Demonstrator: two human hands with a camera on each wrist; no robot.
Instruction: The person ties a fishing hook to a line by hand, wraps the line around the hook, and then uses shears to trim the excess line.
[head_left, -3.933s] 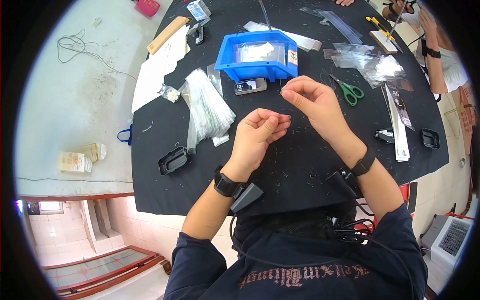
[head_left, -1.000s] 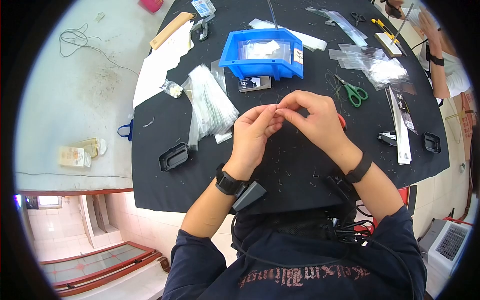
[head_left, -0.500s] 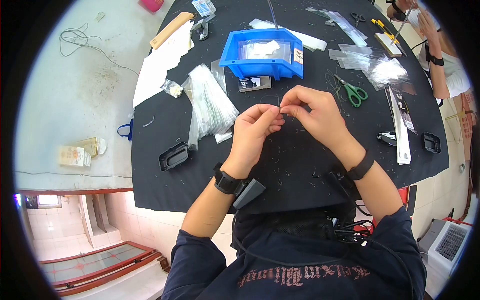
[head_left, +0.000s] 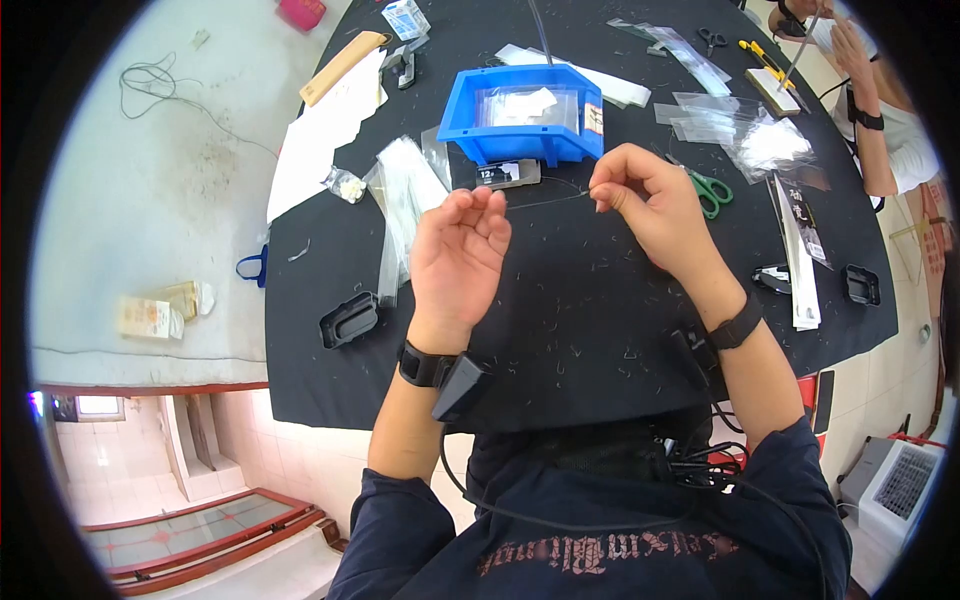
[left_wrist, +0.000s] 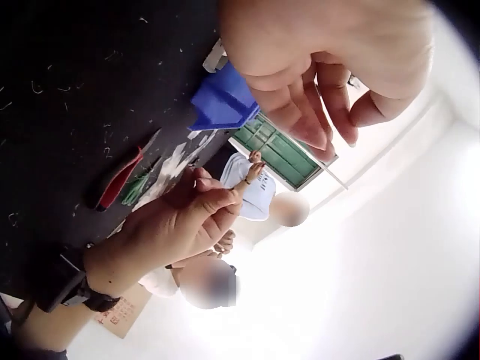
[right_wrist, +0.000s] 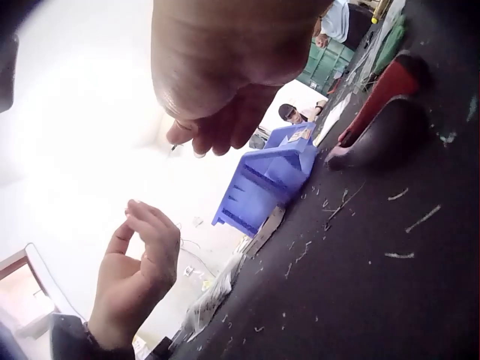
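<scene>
A thin line (head_left: 545, 201) runs between my two hands over the black table. My right hand (head_left: 650, 205) pinches one end between thumb and forefinger, right of the blue bin. My left hand (head_left: 460, 255) is turned palm up, fingers curled, with the line reaching its fingers. A tiny shiny bit (left_wrist: 352, 80) shows between its thumb and forefinger in the left wrist view. Behind the line lies a small box (head_left: 508, 173) marked 12. Red-handled pliers (left_wrist: 122, 178) lie beside green-handled scissors (head_left: 711, 192); in the head view the pliers are hidden.
A blue bin (head_left: 470, 140) holding clear packets stands behind the hands. Clear sleeves (head_left: 405, 185) lie at left, partly behind my left hand, and more sleeves (head_left: 765, 140) at right. Black trays (head_left: 349, 320) sit near both sides. Short line clippings are scattered about. Another person (head_left: 870, 130) sits at right.
My fingertips, together half a second ago, have drawn apart. The left hand has moved left and turned palm up; the right has shifted right, and the line now spans the gap.
</scene>
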